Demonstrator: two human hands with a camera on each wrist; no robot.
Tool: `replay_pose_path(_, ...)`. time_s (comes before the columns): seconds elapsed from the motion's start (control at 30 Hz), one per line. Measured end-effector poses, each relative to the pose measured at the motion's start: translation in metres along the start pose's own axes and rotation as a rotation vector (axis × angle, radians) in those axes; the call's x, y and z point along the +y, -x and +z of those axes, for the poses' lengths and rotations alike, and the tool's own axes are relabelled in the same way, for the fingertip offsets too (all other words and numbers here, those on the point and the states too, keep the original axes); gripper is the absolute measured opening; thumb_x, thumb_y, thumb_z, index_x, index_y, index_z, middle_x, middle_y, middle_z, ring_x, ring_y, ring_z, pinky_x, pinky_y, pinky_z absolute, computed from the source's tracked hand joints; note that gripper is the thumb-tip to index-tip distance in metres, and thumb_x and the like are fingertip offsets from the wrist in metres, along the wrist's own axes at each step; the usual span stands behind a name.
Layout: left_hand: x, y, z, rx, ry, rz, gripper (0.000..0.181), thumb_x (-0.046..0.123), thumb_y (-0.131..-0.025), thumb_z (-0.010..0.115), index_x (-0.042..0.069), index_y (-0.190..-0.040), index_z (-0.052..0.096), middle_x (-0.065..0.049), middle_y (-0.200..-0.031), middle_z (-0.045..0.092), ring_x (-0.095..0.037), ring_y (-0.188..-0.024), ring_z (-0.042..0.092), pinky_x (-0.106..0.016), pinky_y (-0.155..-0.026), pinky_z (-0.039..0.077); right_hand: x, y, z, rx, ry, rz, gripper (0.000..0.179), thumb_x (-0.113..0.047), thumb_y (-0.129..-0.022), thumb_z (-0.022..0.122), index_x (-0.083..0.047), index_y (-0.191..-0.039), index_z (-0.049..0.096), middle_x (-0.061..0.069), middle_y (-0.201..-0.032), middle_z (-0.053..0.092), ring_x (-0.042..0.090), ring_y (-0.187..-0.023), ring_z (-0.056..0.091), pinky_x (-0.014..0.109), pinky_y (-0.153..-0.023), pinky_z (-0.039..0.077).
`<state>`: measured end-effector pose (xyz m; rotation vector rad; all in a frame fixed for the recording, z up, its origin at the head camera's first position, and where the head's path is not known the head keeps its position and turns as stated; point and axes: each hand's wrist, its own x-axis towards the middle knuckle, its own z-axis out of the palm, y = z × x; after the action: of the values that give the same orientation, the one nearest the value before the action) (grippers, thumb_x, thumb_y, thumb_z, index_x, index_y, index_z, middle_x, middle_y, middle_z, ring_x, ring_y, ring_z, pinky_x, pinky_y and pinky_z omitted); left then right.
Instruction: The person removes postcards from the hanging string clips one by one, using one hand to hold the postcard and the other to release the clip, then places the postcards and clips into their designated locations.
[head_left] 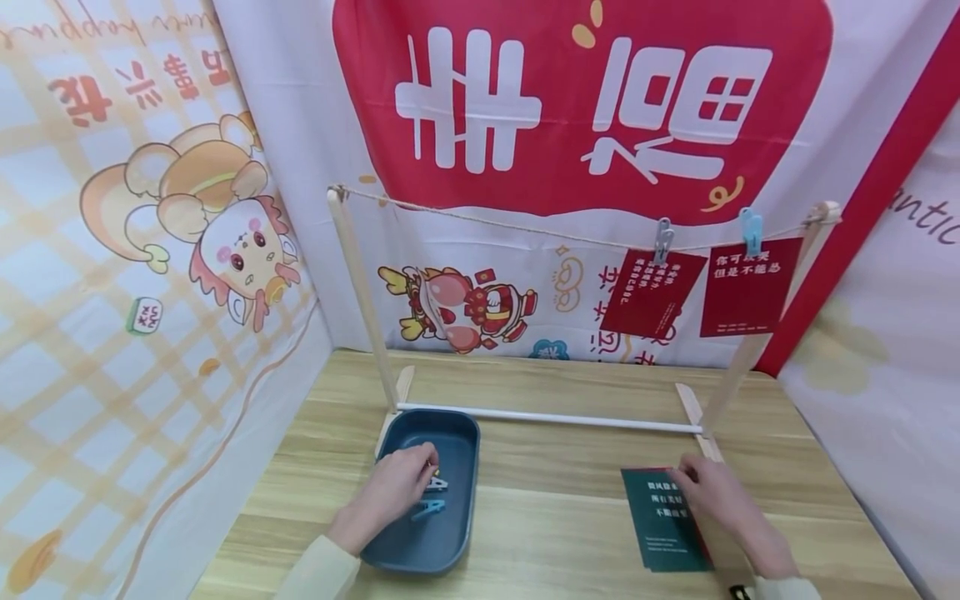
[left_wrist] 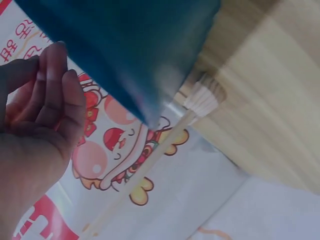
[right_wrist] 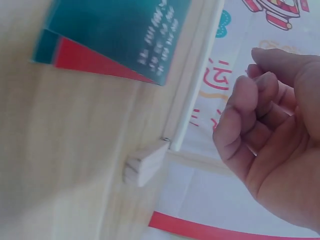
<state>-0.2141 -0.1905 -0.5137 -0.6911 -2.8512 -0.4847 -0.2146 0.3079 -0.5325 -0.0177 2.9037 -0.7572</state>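
My left hand point(head_left: 401, 483) is over the dark blue tray point(head_left: 471, 492), its fingers loosely curled near the clothespins. A light blue clothespin point(head_left: 429, 510) and a paler clothespin point(head_left: 437, 483) lie inside; a bit of yellow shows by the fingertips. Nothing shows between the fingers of the left hand point(left_wrist: 47, 105) in the left wrist view. At the upper right corner of a green card point(head_left: 660, 525) is my right hand point(head_left: 720, 500), loosely curled. Red edges show under that card. The right wrist view shows the right hand point(right_wrist: 270, 115) holding nothing.
A wooden frame point(head_left: 363, 300) carries a string point(head_left: 487, 223) above a white bottom bar point(head_left: 540, 418). Two red cards hang at the right: one card point(head_left: 648, 296) from a grey clothespin point(head_left: 663, 242), another card point(head_left: 746, 292) from a light blue clothespin point(head_left: 750, 232). Printed cloth stands behind.
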Motion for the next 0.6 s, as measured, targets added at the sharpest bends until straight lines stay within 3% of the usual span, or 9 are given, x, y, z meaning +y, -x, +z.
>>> replay_pose_path(0.17,0.01,-0.009,-0.01,0.0,0.073,-0.014,0.004,0.02,-0.094,0.065,0.017,-0.098,0.064,0.013,-0.076,0.059,0.002,-0.063,0.048,-0.015,-0.055,0.043,-0.005,-0.001,-0.009,0.111,0.027,-0.104,0.012,-0.016,-0.09,0.068,-0.01,-0.083,0.06,0.001,-0.066,0.054,0.015,-0.059,0.047,0.023,-0.049,0.037)
replay_pose_path(0.6,0.027,-0.026,-0.026,0.071,0.076,0.102,0.005,0.023,-0.096,0.063,0.018,-0.097,0.065,0.016,-0.072,0.056,0.003,-0.058,0.044,-0.014,-0.054,0.04,-0.016,0.0,-0.035,0.176,0.051,-0.137,0.015,-0.009,-0.088,0.071,-0.006,-0.093,0.057,0.003,-0.069,0.053,0.016,-0.06,0.047,0.024,-0.049,0.04)
